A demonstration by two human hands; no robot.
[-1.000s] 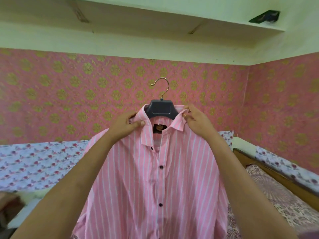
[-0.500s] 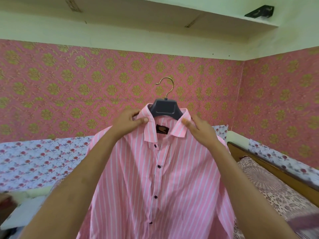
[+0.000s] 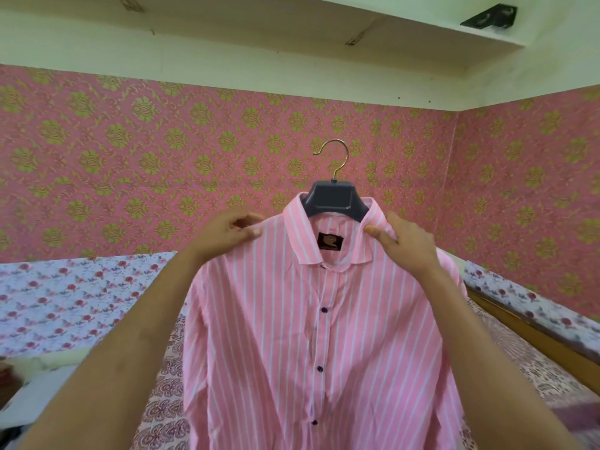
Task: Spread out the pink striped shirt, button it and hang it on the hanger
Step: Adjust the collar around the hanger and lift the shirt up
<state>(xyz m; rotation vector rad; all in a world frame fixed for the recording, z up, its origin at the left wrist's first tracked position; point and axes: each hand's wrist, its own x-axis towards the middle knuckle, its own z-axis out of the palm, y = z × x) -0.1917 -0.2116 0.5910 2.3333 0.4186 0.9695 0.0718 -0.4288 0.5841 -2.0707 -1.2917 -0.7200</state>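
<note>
Left hand (image 3: 227, 233) pinches the pink striped shirt (image 3: 276, 336) at one shoulder; right hand (image 3: 406, 246) grips the other; shirt hangs buttoned with dark buttons on the dark hanger (image 3: 334, 199), held up in the air; neck label (image 3: 329, 242) dark with a gold mark, writing unreadable.

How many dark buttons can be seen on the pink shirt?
3: upper button, middle button, lower button, along the shirt front. More may hide under the collar.
</note>
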